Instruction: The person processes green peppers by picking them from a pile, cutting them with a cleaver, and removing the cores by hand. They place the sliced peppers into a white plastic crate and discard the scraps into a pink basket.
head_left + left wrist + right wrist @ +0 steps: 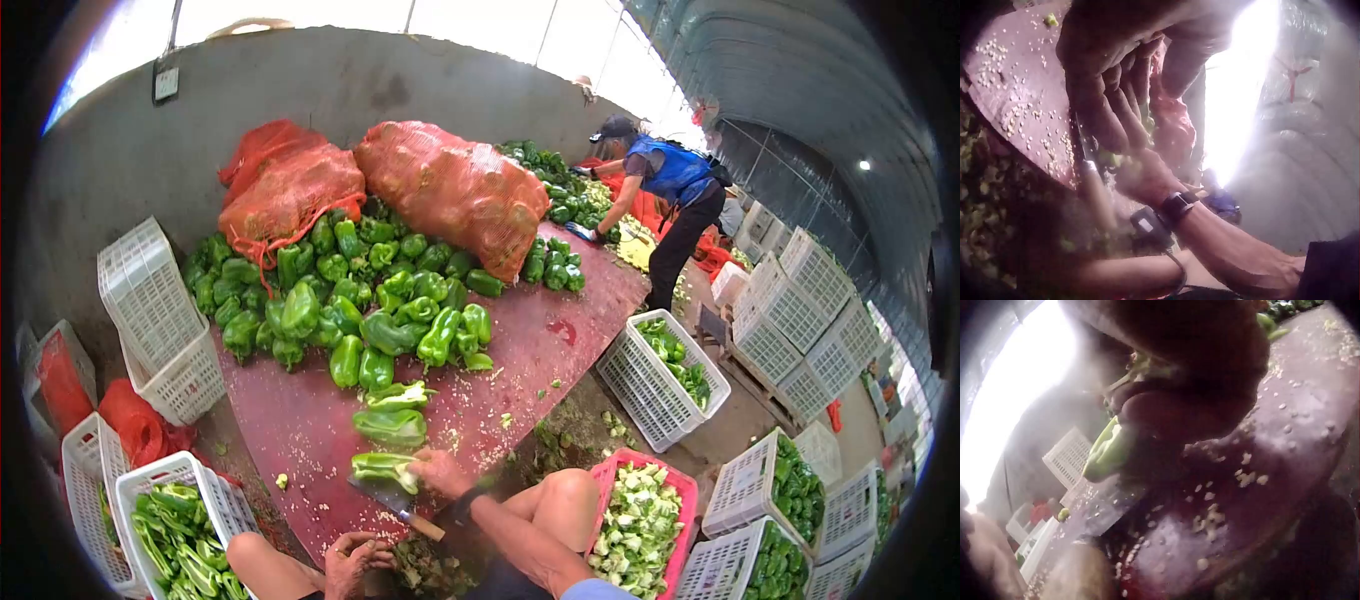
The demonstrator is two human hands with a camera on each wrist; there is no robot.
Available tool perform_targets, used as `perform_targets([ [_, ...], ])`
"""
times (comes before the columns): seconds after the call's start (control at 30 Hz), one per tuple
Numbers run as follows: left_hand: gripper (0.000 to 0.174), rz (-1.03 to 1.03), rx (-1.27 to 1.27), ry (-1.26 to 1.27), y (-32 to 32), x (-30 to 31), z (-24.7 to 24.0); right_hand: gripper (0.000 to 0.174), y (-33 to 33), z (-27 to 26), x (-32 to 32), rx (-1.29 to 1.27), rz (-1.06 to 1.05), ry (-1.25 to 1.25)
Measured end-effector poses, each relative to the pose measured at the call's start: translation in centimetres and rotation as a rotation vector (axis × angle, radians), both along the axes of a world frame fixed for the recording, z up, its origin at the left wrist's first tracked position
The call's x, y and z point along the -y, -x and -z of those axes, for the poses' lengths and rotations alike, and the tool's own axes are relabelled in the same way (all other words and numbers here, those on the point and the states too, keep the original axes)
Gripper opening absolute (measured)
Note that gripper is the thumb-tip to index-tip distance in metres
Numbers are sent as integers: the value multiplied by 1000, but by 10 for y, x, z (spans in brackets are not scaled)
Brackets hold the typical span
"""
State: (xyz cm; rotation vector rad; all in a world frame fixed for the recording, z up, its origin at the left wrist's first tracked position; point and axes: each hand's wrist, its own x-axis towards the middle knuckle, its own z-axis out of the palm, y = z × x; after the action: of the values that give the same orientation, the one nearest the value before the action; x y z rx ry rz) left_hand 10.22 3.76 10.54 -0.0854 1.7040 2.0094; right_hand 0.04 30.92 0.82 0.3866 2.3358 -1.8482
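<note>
My right hand [442, 473] pinches a cut green pepper piece [380, 467] at its right end, over the near part of the red table. Under it lies a knife with a wooden handle [427, 526], untouched. In the right wrist view, the fingers of my right hand [1191, 381] bend round the pale piece [1109, 450] and a stemmy bit. My left hand [352, 562] is at the table's near edge, its fingers loosely bent with nothing in them; the left wrist view has this hand [1107, 81] close up. Two more pepper pieces [390, 427] lie just beyond.
Whole peppers [390, 330] are heaped across the red table [530, 350], with red net sacks [455, 190] behind. Crates stand both sides, one holding pepper strips [185, 540]; a pink crate [640, 520] of pale pieces is by my right knee. A person in blue [680, 175] bends at the far end.
</note>
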Motion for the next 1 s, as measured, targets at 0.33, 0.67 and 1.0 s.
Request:
perform_targets([
  [0.33,41,-92,317,-580,23,12,21,30,-28,-62,18,-13,-299,271],
  [0.67,46,79,307,-472,-2,15,26,40,-57,-32,81,-265,-584,-258],
  [1.0,60,49,-138,-41,6,1,59,32,-77,3,105,-429,-412,-508],
])
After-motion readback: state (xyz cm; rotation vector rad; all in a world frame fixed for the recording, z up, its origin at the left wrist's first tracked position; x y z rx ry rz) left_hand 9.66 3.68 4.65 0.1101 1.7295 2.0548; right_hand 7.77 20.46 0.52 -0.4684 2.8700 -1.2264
